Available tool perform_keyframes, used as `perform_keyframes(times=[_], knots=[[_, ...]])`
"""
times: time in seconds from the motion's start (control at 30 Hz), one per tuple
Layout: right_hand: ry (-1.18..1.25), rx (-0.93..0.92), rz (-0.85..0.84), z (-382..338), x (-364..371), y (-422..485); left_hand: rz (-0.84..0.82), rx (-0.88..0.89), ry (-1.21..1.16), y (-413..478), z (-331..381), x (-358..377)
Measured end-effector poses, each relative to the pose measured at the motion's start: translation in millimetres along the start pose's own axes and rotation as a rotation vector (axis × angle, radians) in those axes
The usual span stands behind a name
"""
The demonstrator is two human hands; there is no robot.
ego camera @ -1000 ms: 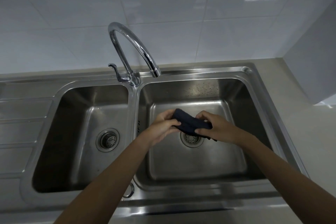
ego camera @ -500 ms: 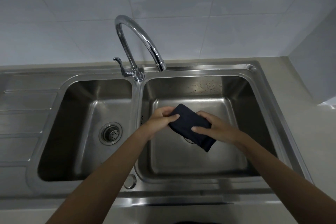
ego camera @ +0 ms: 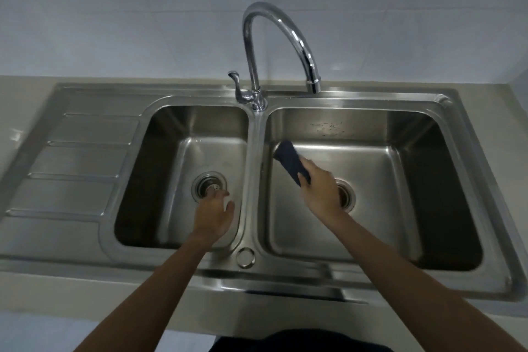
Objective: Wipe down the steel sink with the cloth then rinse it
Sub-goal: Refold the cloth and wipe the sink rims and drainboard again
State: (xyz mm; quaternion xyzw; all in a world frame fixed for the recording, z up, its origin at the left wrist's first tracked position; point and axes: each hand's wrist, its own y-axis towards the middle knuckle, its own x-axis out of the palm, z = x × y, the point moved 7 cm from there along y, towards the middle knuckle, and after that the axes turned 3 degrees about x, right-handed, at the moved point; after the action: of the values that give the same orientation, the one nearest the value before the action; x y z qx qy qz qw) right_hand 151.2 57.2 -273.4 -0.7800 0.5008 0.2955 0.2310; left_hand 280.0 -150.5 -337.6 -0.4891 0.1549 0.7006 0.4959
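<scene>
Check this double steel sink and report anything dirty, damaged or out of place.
One thing: a patch of dark specks on the back wall of the steel sink's right basin, just beyond the dark blue cloth that the right hand grips. It looks like grime not yet wiped. Nothing else stands out.

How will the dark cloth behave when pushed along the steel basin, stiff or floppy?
Probably floppy: the dark cloth looks folded where the right hand grips it. Likely light, as one hand carries it. It may slide easily on the smooth basin.
</scene>
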Motion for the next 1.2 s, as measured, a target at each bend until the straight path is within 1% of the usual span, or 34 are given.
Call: perform_keyframes(times=[0.03,0.1,0.13,0.17,0.3,0.33,0.4,0.47,0.53,0.6,0.67,0.77,0.83,0.9,1.0,1.03,1.13,1.2], knots=[[-0.058,-0.037,-0.030,-10,16,-3,-0.088,-0.050,0.064,-4,-12,7],[-0.216,-0.114,-0.194,-24,58,-15,-0.248,-0.089,0.139,-13,-26,18],[-0.314,-0.201,-0.267,-30,77,-25,-0.307,-0.093,0.146,-17,-32,22],[-0.408,-0.332,-0.291,-35,92,-36,-0.348,-0.096,0.146,-20,-38,24],[-0.673,-0.757,-0.388,-15,124,-76,-0.416,-0.064,0.136,-24,-57,28],[-0.693,-0.834,-0.423,-10,125,-85,-0.426,-0.060,0.138,-25,-60,28],[-0.699,-0.935,-0.416,-13,117,-89,-0.448,-0.062,0.133,-24,-66,28],[-0.606,-0.911,-0.394,-20,107,-69,-0.476,-0.061,0.104,-26,-68,29],[-0.539,-0.807,-0.331,-23,103,-25,-0.496,-0.062,0.072,-28,-70,30],[-0.551,-0.710,-0.233,-29,103,28,-0.513,-0.075,0.048,-28,-75,33],[-0.539,-0.607,-0.232,-37,101,77,-0.534,-0.080,0.043,-28,-77,35],[-0.523,-0.404,-0.285,-42,103,141,-0.562,-0.073,0.048,-28,-81,40],[-0.513,-0.341,-0.283,-39,108,159,-0.570,-0.075,0.042,-26,-81,41],[-0.545,-0.350,-0.288,-36,115,148,-0.592,-0.088,0.009,-24,-81,41],[-0.514,-0.442,-0.298,-44,113,89,-0.581,-0.128,-0.084,-24,-78,34],[-0.491,-0.470,-0.315,-45,110,65,-0.545,-0.116,-0.063,-21,-78,28],[-0.443,-0.551,-0.373,-43,105,-5,-0.426,-0.082,0.123,-12,-89,8],[-0.411,-0.598,-0.381,-36,108,-40,-0.429,-0.086,0.184,-13,-100,2]])
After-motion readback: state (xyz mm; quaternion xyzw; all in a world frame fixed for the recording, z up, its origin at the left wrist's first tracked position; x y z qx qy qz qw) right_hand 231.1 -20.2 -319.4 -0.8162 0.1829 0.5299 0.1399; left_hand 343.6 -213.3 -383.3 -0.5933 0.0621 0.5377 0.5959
